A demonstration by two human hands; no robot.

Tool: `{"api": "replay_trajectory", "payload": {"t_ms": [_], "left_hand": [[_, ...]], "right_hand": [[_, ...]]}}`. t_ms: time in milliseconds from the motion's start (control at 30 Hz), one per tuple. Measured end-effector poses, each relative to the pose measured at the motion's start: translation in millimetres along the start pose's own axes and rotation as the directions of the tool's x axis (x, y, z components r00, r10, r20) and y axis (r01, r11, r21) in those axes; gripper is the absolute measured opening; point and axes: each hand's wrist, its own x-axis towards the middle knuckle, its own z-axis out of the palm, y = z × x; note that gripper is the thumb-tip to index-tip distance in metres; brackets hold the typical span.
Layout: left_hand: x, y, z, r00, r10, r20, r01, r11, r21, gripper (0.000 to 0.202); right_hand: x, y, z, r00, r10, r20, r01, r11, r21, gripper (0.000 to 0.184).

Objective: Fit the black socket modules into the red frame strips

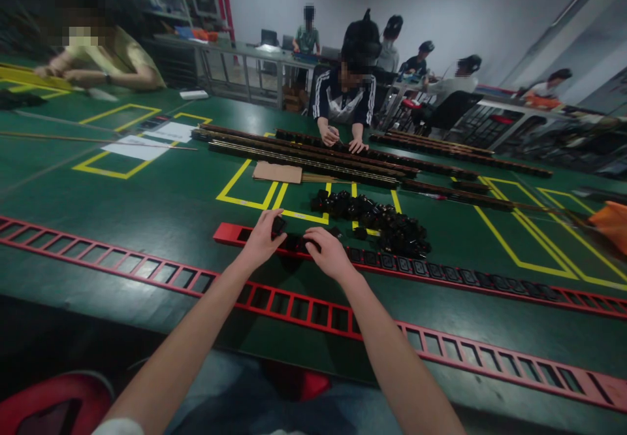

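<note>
Near the left end of a long red slotted strip (228, 231), my left hand (263, 238) is closed on a small black square part (279, 226), held tilted between thumb and fingers. My right hand (324, 250) curls over the same strip a little to the right, its fingertips down at the slots; whatever they touch is hidden under them. Right of that hand, a row of black square parts (420, 267) sits in the strip's slots. Just beyond the strip lies a loose heap of similar black parts (392, 223).
A second red ladder-like strip (279, 302) runs along the table's near edge. Dark long strips (304, 157) lie across the middle, with a cardboard piece (277, 172) in front. A co-worker's hands (343, 140) work opposite. Another person (112, 63) leans at the far left.
</note>
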Motion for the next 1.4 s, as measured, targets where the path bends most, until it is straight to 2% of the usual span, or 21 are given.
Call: {"api": "replay_trajectory", "payload": {"t_ms": [133,267,500,567,733,900,1100,1400], "left_hand": [[0.2,1.9,-2.2,0.999,-0.038,-0.031,0.04,0.998,0.039,0.047],[-0.4,5.3,-4.4,1.0,-0.03,-0.006,0.03,0.998,0.057,0.035],[-1.1,7.2,-6.5,1.0,-0.011,0.014,0.01,0.998,0.064,0.03],[-1.1,7.2,-6.6,1.0,-0.014,0.002,0.014,0.998,0.058,0.032],[-0.8,5.9,-4.3,1.0,-0.008,-0.01,0.008,0.999,0.049,0.051],[-1.1,-0.9,-1.3,1.0,0.006,-0.009,-0.005,0.998,0.07,0.058],[-1.0,-3.8,-2.9,0.999,-0.018,-0.043,0.022,0.994,0.108,0.059],[-0.7,-1.5,-0.9,1.0,-0.012,-0.006,0.013,0.994,0.104,0.056]], "right_hand": [[0.1,1.0,0.7,1.0,-0.002,0.001,0.002,1.0,-0.003,0.021],[-0.2,0.7,-0.5,1.0,-0.005,0.004,0.005,1.0,-0.002,0.02],[0.4,1.1,0.2,1.0,-0.016,0.005,0.016,1.0,-0.005,0.019],[0.6,1.0,0.5,1.0,-0.016,0.007,0.016,1.0,-0.007,0.019],[0.8,-0.7,-1.3,1.0,0.004,0.023,-0.004,1.0,-0.01,0.019],[0.4,-1.0,-2.3,1.0,0.004,0.029,-0.004,1.0,-0.007,0.019],[0.7,-0.9,-1.0,0.999,0.008,0.036,-0.007,1.0,-0.017,0.017],[0.5,0.8,-1.2,1.0,-0.001,0.026,0.001,1.0,-0.009,0.017]]}}
